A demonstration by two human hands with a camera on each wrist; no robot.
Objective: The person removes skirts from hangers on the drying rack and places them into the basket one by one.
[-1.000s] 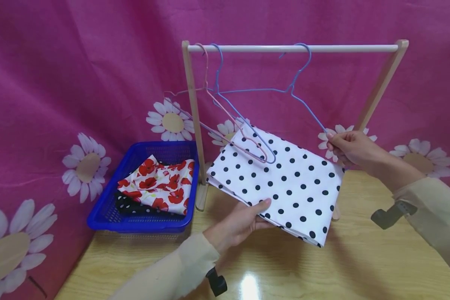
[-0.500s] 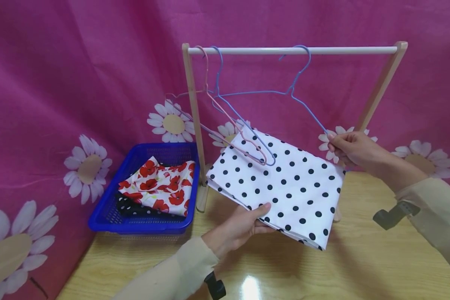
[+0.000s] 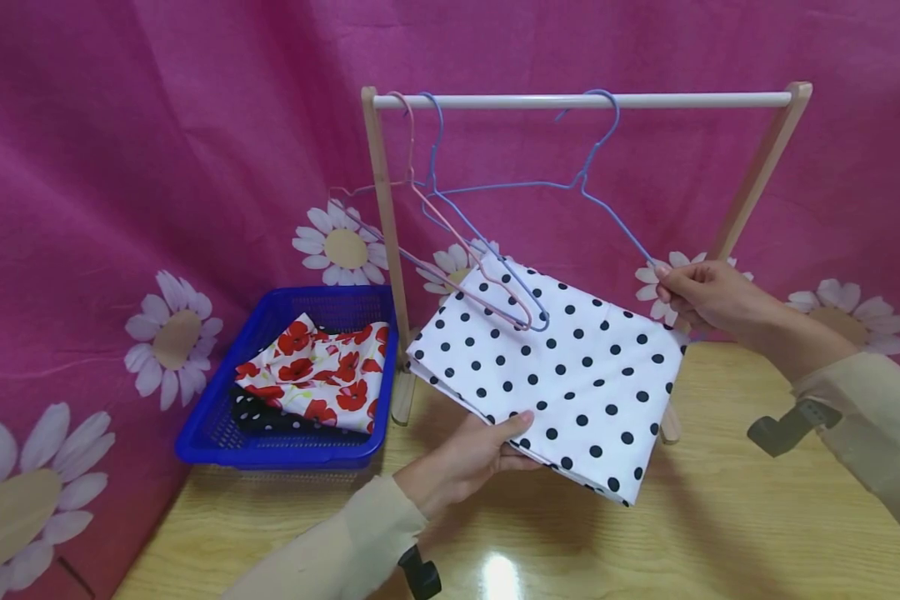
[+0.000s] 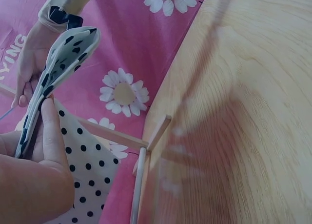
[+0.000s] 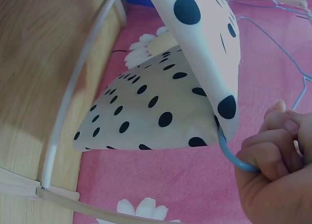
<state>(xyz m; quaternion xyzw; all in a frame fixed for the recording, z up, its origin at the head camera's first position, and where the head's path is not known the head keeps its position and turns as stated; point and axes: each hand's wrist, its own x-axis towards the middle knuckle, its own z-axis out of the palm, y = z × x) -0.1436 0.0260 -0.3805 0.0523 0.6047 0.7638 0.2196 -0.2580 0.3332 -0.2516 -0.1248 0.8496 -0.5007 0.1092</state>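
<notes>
A white cloth with black dots [image 3: 592, 367] hangs folded and tilted below the rack's rod. My left hand [image 3: 468, 462] pinches its lower edge, thumb on top and fingers underneath. My right hand [image 3: 708, 296] grips the right corner of a blue wire hanger [image 3: 540, 183], whose hook sits on the rod. In the right wrist view the hanger's blue wire [image 5: 234, 158] enters the fold of the cloth, which falls on both sides of it. Most of the hanger's lower bar is hidden by the cloth. The left wrist view shows the cloth's layered edge [image 4: 46, 87] between thumb and fingers.
On the white rod [image 3: 690, 101] of the wooden rack, a pink hanger [image 3: 412, 150] and another blue hanger [image 3: 434, 150] hang at the left, overlapping the cloth's corner. Left of the rack stands a blue basket [image 3: 270, 457] holding a red-flowered cloth [image 3: 352, 396] and a black dotted cloth [image 3: 270, 417].
My left hand and the cloth's lower edge have shifted slightly left and down. The right hand keeps its grip on the hanger's corner, nearly still.
</notes>
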